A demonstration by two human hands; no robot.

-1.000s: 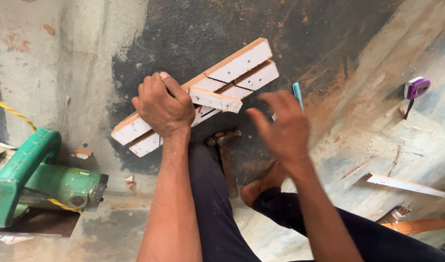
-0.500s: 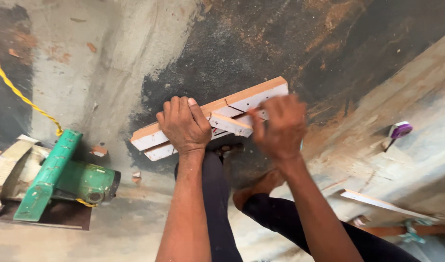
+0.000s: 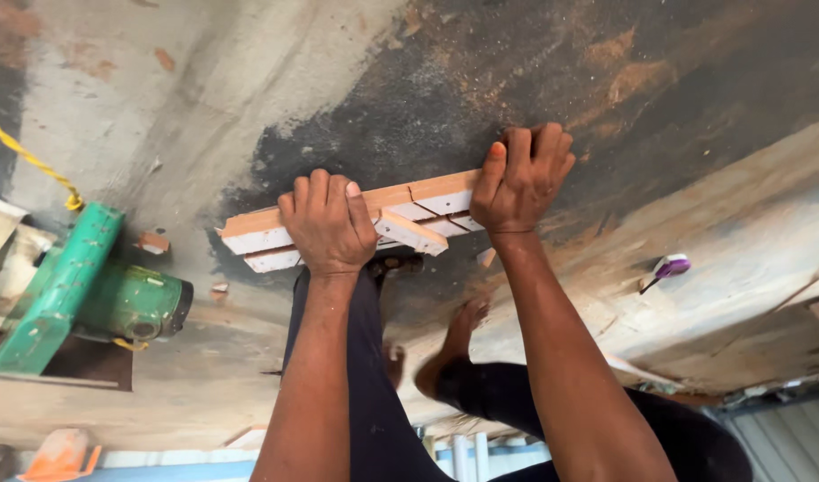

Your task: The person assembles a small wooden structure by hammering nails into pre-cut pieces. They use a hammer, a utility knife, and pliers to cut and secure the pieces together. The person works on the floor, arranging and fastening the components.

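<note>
Centrally, wooden assembly (image 3: 401,214): several pale strips with reddish-brown edges joined side by side; it lies on the stained concrete floor (image 3: 249,98), slanting from lower left to upper right, with one short strip set across the others near the middle.
Left hand (image 3: 327,223): closed over the left-middle part of the wooden assembly; fingers curled over its far edge, knuckles up, pressing it to the floor.
Right hand (image 3: 521,178): closed over the right end of the wooden assembly; fingers wrapped over the far edge, thumb on the near side.
Legs (image 3: 365,375): dark trousers beneath the forearms; one bare foot (image 3: 459,326) rests on the floor just below the wooden assembly.
Dark object (image 3: 393,264): partly hidden just under the left hand; kind not discernible.
Floor surface: grey concrete with a broad black patch and rusty streaks around the work.
Green power tool (image 3: 88,290): at the left, well apart from the hands; a yellow cord (image 3: 30,161) runs off from it to the upper left.
Purple-capped item (image 3: 667,268): small, on a pale plank (image 3: 740,259) at the right, well apart from the right hand.
Orange object (image 3: 61,453): bottom left corner, partly cut off.
</note>
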